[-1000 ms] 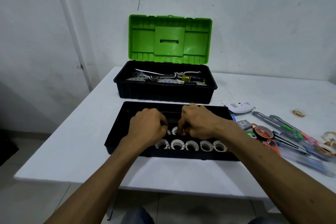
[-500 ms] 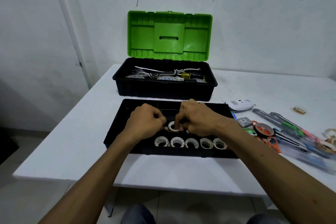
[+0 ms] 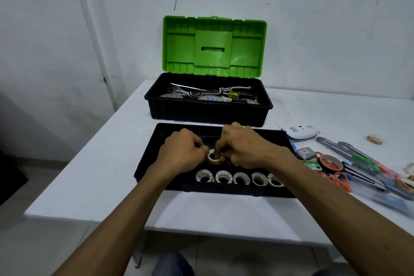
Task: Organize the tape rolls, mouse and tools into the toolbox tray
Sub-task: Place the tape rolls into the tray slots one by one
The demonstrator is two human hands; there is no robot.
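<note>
White table (image 3: 100, 177) bears the toolbox tray (image 3: 150, 161); over it, the grips of left hand (image 3: 182, 153) and right hand (image 3: 246, 150) clamp one small tape roll (image 3: 212, 159).

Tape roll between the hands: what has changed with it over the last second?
The tape roll has come up into view. A second ago it was mostly hidden under the fingers; now the left hand and right hand pinch it between them. The hands themselves barely shifted. The front row of five rolls, the tray, the open toolbox and the mouse stayed put.
</note>
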